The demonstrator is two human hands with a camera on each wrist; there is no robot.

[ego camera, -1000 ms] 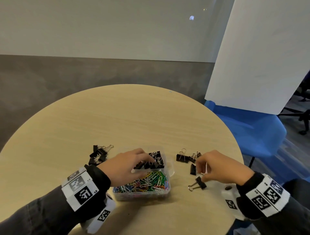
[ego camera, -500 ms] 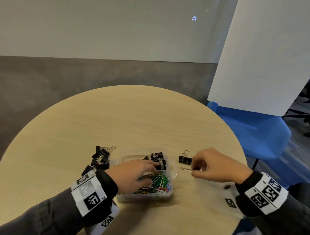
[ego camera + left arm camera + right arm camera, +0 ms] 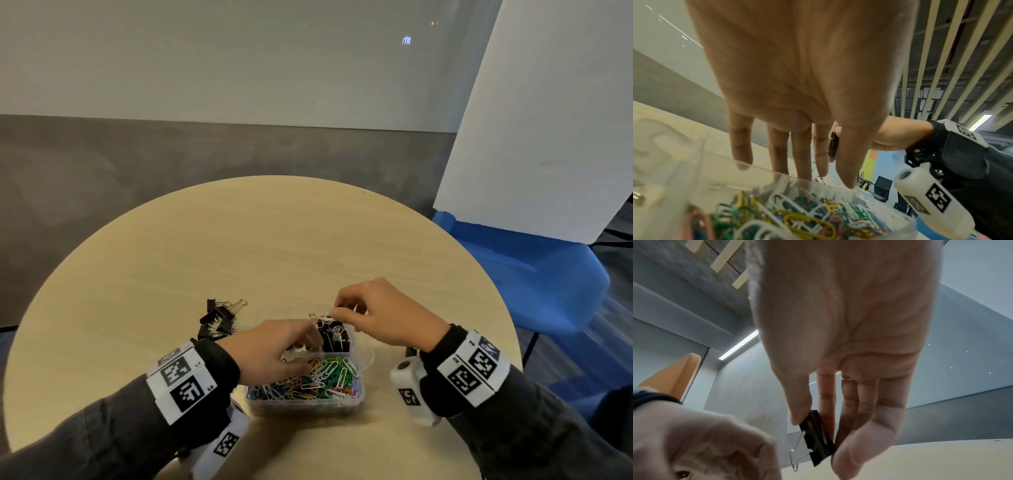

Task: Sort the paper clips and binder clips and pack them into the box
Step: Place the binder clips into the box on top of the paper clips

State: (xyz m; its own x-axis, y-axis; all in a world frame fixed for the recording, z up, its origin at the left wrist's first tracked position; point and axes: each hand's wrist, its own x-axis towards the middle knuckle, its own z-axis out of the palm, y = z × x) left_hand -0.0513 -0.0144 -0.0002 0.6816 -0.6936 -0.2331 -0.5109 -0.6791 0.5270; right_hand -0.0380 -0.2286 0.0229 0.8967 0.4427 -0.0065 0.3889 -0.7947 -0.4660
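Overhead, binder clip [image 3: 816, 438] above box [image 3: 356, 399]

Little readable text is found. On the left wrist band [image 3: 183, 383] small characters are printed beside the black-and-white square codes, apparently "L4" and "L5". On the right wrist band [image 3: 474, 368] similar tiny marks are seen, but they cannot be read. Only coded patterns are carried by the white camera housing [image 3: 929, 199].
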